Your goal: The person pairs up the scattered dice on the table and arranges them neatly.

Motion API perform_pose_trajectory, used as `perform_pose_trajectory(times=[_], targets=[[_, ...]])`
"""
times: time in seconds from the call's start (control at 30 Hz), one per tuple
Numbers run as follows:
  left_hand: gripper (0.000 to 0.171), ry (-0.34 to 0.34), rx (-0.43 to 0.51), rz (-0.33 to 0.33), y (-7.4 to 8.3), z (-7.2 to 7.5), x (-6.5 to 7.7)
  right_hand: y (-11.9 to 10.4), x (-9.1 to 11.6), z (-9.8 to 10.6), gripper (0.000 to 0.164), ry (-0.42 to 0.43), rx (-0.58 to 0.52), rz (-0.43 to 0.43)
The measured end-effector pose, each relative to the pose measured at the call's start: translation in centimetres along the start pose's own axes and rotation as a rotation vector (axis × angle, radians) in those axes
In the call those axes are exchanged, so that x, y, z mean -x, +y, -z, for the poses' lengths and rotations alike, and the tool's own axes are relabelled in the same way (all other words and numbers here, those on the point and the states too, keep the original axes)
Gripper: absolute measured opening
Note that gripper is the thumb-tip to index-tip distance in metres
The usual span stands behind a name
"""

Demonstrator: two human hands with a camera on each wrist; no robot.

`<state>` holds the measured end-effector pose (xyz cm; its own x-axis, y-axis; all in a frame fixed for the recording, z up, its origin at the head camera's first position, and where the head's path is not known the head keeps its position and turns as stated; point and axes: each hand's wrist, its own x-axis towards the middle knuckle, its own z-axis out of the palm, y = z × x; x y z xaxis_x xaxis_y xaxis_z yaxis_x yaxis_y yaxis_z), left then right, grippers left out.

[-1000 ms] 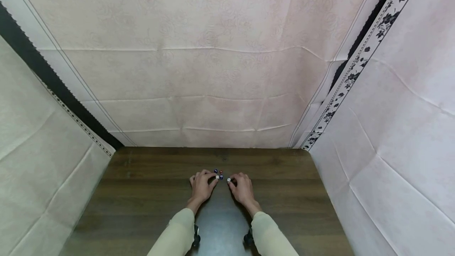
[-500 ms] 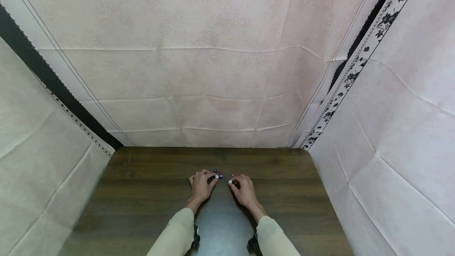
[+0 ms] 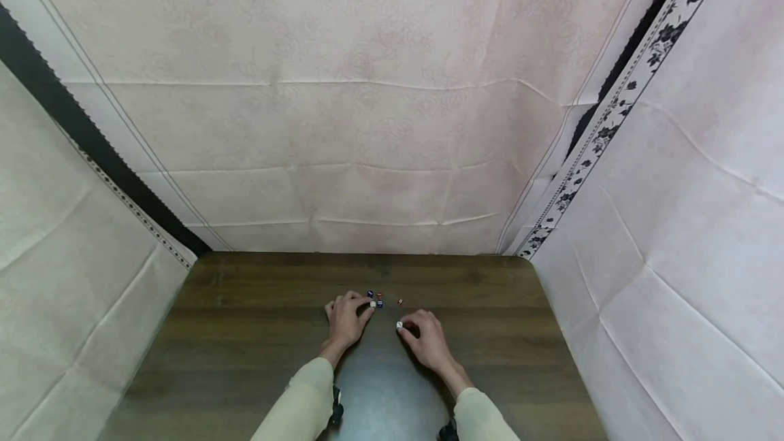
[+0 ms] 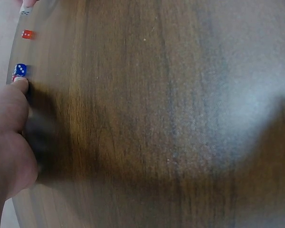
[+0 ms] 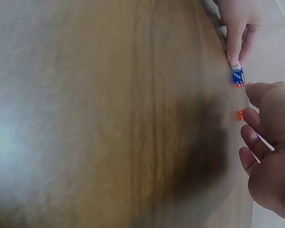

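Observation:
My left hand [image 3: 347, 320] pinches a white die [image 3: 372, 304] between thumb and index finger, low over the table. Touching or close beside that die is a blue die [image 3: 380, 304]; behind them lie another blue die [image 3: 370, 293] and a red die [image 3: 379, 295]. A second white die [image 3: 399, 324] is held at the fingertips of my right hand [image 3: 427, 341], nearer to me than the group. In the right wrist view the right hand [image 5: 278, 118] hides this die. One orange-red die [image 3: 401, 301] lies alone to the right of the group.
All of this is on a brown wood-grain table [image 3: 257, 346] with rounded far corners. Pale patterned cloth [image 3: 367, 121] hangs behind the far edge, and more cloth [image 3: 686, 257] runs down the sides. Dark bands sit at both wrists.
My right hand has drawn back toward me and slightly right with the white die, uncovering the lone orange-red die. The left hand has stayed in place.

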<state>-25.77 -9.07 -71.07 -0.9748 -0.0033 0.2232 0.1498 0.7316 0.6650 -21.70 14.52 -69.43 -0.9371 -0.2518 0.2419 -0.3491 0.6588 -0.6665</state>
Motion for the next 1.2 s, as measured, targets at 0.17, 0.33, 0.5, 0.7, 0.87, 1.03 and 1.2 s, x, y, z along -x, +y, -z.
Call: perform_pose_trajectory(times=[0.17, 0.33, 0.5, 0.7, 0.87, 1.03, 1.2], targets=[[0.025, 0.004, 0.012, -0.004, -0.1, -0.1, 0.0, 0.1, 0.9, 0.2, 0.011, -0.027, 0.010, 0.027], [0.025, -0.005, 0.018, 0.000, -0.3, -0.3, 0.0, 0.0, 1.9, 0.3, 0.012, -0.070, 0.025, 0.018], [0.024, 0.028, 0.024, -0.035, -0.6, -0.6, 0.0, -0.1, 2.8, 0.3, 0.011, -0.095, 0.035, 0.034], [0.025, 0.035, 0.029, -0.045, -0.7, -0.5, 0.2, -0.2, 3.7, 0.0, 0.011, -0.116, 0.028, 0.041], [0.025, -0.025, 0.011, 0.007, 0.3, 0.6, 0.3, -0.4, 4.3, -0.2, 0.010, -0.107, 0.038, 0.038], [0.025, -0.011, 0.025, -0.004, 0.0, 0.3, 0.3, -0.5, 4.5, -0.4, 0.009, -0.094, 0.055, 0.070], [0.025, 0.037, 0.046, -0.047, -0.8, -0.6, 0.3, -0.4, 4.7, -0.5, 0.008, -0.109, 0.077, 0.076]])
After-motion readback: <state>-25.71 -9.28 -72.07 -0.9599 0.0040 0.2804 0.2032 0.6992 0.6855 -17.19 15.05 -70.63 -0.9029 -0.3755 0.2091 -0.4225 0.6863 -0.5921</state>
